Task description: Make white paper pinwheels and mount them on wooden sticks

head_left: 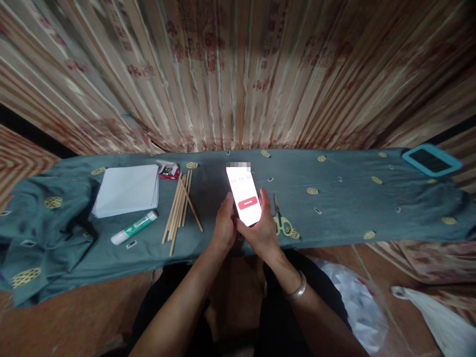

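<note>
Along the near edge, centre: both hands hold a phone (244, 196) above the cloth-covered table (334, 198), lit screen up.
Far left: the cloth bunches into folds and hangs over the table end.
Paper: a white stack of paper (127, 189) lies flat, left of centre, near the far edge.
Marker: a green and white marker (134, 227) lies just nearer than the paper, slanting up to the right.
Small box: a red and white box (169, 170) sits at the paper's far right corner.
Sticks: a bundle of wooden sticks (181, 206) lies between the paper and the hands, running near to far, one stick crossing the rest.
Left hand: the left hand (224, 225) is curled round the phone's lower left edge, fingers closed on it.
Phone axis: its long side runs from the palms away toward the curtain, tilted a little left; a red bar shows on the screen.
Right hand: the right hand (262, 229) cups the phone's lower right side, thumb lying along its edge near the red bar; a bangle is on that wrist.
Nearer hand: both grip the near end about equally; the far end is free.
Scissors: yellow-handled scissors (281, 221) lie just right of the right hand, blades pointing far.
Open room: bare cloth stretches right of the scissors.
Far right: a blue-framed tablet (431, 159) rests at the table's far corner, well apart.
Floor: white plastic bags (427, 307) lie near right, below the table edge.
</note>
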The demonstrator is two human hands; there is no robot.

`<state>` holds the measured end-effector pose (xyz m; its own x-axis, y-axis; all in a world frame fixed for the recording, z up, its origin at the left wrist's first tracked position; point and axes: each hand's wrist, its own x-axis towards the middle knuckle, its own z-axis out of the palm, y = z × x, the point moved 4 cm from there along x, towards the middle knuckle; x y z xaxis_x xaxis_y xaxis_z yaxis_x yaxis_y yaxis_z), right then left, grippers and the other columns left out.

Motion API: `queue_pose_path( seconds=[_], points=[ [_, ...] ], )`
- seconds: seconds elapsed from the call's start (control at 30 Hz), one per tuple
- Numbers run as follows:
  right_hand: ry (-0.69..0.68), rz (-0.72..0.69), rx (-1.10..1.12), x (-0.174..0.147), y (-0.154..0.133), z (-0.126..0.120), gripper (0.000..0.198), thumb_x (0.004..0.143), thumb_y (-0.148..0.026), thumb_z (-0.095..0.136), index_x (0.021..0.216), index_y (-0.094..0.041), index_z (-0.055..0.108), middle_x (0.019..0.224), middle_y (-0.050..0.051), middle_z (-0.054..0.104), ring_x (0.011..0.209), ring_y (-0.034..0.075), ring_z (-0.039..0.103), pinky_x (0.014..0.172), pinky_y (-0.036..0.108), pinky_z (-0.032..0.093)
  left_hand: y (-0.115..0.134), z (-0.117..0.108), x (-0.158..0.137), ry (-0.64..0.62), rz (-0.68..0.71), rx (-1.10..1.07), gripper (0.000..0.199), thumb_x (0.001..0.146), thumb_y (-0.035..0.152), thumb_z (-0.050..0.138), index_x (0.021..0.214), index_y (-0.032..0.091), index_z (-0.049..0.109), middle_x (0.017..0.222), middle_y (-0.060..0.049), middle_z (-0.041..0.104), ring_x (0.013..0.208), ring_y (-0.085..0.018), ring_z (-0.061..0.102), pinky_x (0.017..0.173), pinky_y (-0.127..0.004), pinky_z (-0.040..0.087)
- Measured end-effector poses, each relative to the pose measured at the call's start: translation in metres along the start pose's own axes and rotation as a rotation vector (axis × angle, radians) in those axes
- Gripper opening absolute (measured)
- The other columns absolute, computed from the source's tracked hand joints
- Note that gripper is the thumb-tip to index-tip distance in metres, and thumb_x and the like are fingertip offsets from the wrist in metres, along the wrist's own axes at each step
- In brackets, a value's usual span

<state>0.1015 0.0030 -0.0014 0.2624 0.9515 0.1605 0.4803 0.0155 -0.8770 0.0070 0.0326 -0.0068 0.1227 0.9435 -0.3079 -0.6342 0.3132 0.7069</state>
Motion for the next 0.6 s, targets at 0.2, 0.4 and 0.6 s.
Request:
queue_pose_path(
  seconds=[0.2,0.4,0.6],
  points=[
    [0.044,0.061,0.273,0.011,0.012,-0.028,0.106,0.065,-0.043,0.073,0.15,-0.013,0.019,0.131,0.019,0.057,0.113,0.031,0.062,0.095,0.049,0.052,-0.004,0.007,0.003,-0.077,0.114,0.171,0.053,0.076,0.062,0.066,0.107,0.019,0.07,0.12,-0.011,0.071,0.123,-0.032,0.058,0.104,-0.045,0.043],
    [0.145,0.243,0.347,0.039,0.051,-0.109,0.111,0.057,-0.044,0.079,0.149,-0.013,0.025,0.124,0.016,0.063,0.109,0.029,0.065,0.098,0.046,0.05,0.005,0.0,-0.002,-0.044,0.093,0.268,0.057,0.082,0.062,0.058,0.116,0.017,0.064,0.111,-0.016,0.073,0.125,-0.031,0.057,0.103,-0.046,0.04],
    [0.407,0.459,-0.08,0.066,0.124,-0.231,0.103,0.047,-0.032,0.087,0.139,-0.012,0.044,0.113,0.017,0.068,0.098,0.029,0.069,0.084,0.041,0.056,0.016,-0.011,-0.006,-0.039,0.129,0.323,0.06,0.079,0.065,0.059,0.113,0.016,0.064,0.11,-0.017,0.072,0.123,-0.032,0.058,0.101,-0.046,0.041]
  ],
)
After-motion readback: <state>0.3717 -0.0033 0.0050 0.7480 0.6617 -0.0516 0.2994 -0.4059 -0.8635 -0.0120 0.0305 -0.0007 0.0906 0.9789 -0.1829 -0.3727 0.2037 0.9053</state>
